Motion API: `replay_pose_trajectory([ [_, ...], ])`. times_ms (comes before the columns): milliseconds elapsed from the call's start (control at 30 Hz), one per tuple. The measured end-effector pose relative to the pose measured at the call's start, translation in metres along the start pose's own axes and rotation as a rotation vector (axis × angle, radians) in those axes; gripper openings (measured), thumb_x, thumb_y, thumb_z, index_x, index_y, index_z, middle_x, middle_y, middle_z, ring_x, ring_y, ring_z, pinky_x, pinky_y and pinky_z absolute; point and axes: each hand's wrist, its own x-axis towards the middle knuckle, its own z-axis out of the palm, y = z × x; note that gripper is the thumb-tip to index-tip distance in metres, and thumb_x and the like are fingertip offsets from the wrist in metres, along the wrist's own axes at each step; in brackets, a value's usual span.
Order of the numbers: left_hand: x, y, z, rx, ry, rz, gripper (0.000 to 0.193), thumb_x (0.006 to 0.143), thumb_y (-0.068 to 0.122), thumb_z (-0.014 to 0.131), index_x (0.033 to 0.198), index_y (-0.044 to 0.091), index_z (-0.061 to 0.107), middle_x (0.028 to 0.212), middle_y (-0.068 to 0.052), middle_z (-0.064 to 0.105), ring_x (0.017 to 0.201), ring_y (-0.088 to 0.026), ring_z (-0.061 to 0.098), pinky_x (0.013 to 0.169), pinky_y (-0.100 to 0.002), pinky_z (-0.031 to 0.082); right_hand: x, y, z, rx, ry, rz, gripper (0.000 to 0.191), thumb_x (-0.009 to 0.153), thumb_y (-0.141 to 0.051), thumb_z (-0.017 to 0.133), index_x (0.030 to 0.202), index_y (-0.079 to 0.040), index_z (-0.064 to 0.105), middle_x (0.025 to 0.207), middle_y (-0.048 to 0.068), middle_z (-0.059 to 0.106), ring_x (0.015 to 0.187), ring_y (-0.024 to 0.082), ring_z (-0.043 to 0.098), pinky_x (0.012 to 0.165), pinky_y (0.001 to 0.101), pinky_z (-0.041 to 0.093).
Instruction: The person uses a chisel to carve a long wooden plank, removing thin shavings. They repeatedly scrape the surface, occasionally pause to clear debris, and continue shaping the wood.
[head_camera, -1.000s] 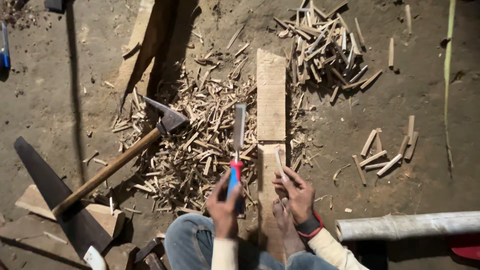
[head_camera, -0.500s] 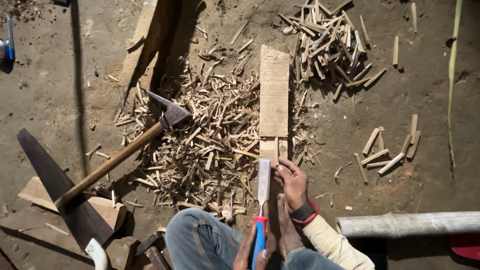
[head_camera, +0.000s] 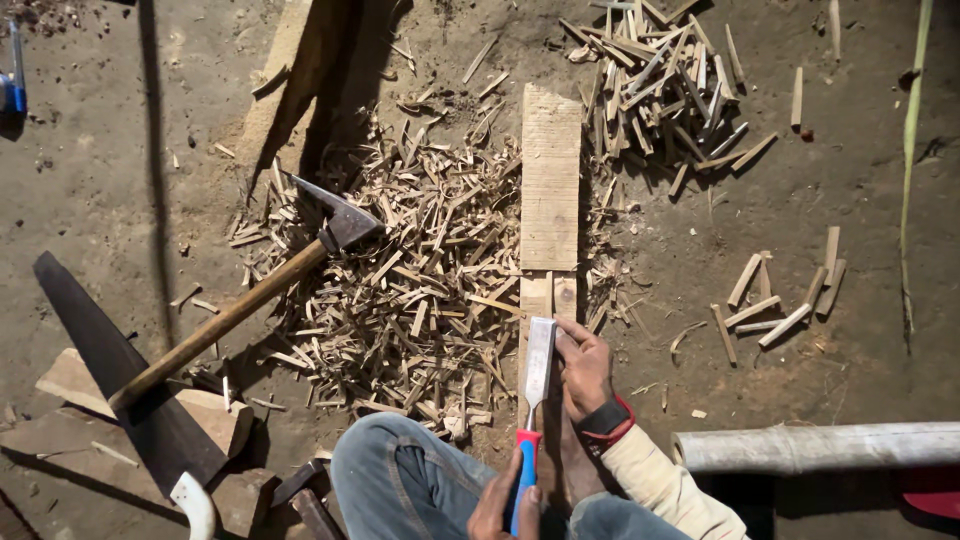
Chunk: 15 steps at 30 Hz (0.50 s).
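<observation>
Head camera looks straight down at a chisel (head_camera: 536, 385) standing lengthwise just below the middle of the frame, its flat steel blade pointing up the picture and its red and blue handle toward the bottom edge. Left hand (head_camera: 500, 505) is wrapped around that handle, fingers closed on it. Right hand (head_camera: 584, 368) sits just beside the blade on its right, fingers curled and pressed down on a small piece of wood (head_camera: 551, 297); the blade tip is at that piece, though whether it touches I cannot tell. A black and red band circles the right wrist. The small piece lies on the near end of a long pale plank (head_camera: 551, 175) that runs up the frame.

Blue denim knees (head_camera: 400, 480) fill the bottom centre. Left of the plank spreads a thick heap of wood shavings (head_camera: 420, 290), and an axe (head_camera: 335, 225) rests on it, its wooden shaft slanting down to the lower left. A dark saw blade (head_camera: 120, 370) lies over some wood blocks (head_camera: 70, 400) in the lower left. Upper right holds a pile of cut sticks (head_camera: 660, 90); a smaller cluster of sticks (head_camera: 785, 300) lies at right. A pale pipe (head_camera: 820, 447) crosses the lower right.
</observation>
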Motion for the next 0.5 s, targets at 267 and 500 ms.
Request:
replay_pose_trajectory([
  [267,-0.003,0.005,0.011,0.020,0.099,-0.042,0.036,0.080,0.005,0.075,0.116,0.002,0.077,0.089,-0.016,0.084,0.075,-0.018,0.084,0.073,-0.028,0.062,-0.005,-0.012,0.014,0.047,0.015,0.045,0.029,0.099,-0.001,0.054,0.125,0.007,0.060,0.109,0.023,0.075,0.093,0.026,0.077,0.084,0.0342,0.062],
  [500,0.037,0.045,0.021,0.022,0.018,-0.154,0.038,0.084,0.008,0.075,0.122,0.003,0.075,0.098,-0.018,0.081,0.086,-0.024,0.083,0.078,-0.030,0.061,-0.005,-0.004,0.011,0.029,-0.008,0.038,0.027,0.102,-0.003,0.057,0.122,0.013,0.064,0.108,0.025,0.076,0.092,0.027,0.076,0.084,0.0332,0.061],
])
